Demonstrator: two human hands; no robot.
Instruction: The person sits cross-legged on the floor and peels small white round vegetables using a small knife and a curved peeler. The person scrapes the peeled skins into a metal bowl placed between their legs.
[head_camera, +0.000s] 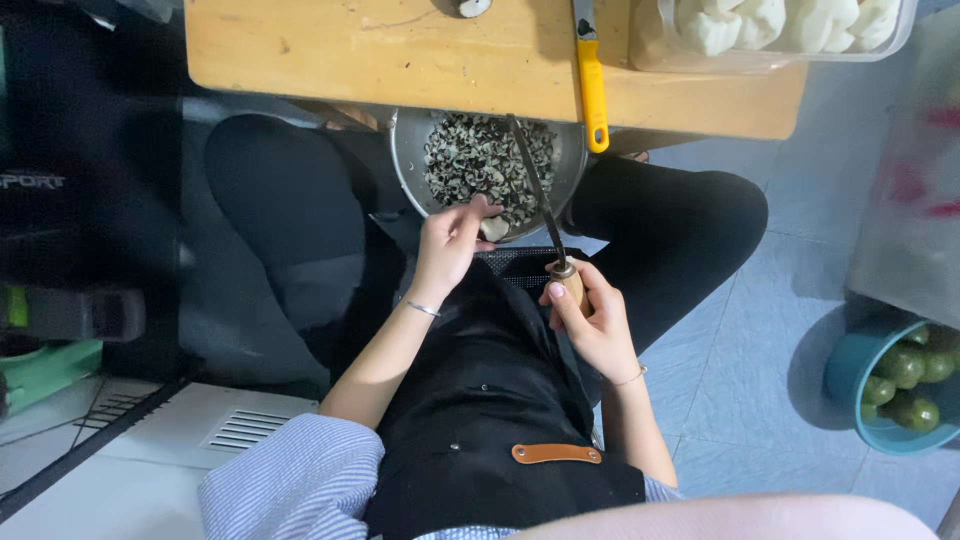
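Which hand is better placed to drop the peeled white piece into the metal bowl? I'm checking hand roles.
The left hand: its fingers already hold the white piece over the metal bowl. The right hand grips the knife.

Location type: informal food-preparation area, worked seated at floor level. Indicators: pale blue tiled floor (740, 370); low wooden board (400, 55) carrying a clear tub of white peeled pieces (780, 25); metal bowl of peelings (480, 165); blue bowl of green fruit (895, 390); black apron (490, 400).
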